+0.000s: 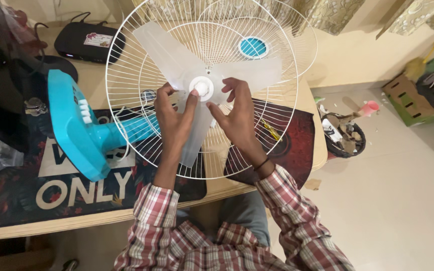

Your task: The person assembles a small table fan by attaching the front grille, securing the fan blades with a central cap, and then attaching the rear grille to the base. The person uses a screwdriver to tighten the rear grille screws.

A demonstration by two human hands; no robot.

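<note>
Fingertips of both hands, left hand (173, 118) and right hand (236, 113), pinch the white hub cap (201, 88) on the seated translucent blade (204, 80); the front grille (262, 35) lies unfitted on the worktop (101, 218).

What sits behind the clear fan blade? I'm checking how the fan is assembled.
Behind the clear fan blade is the white wire guard, with the turquoise fan neck under it. Both hands cover the hub, so the motor is hidden.

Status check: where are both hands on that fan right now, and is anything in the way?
Left hand and right hand pinch the white hub cap. Translucent blade sits in the rear wire guard. Nothing blocks the hub.
</note>
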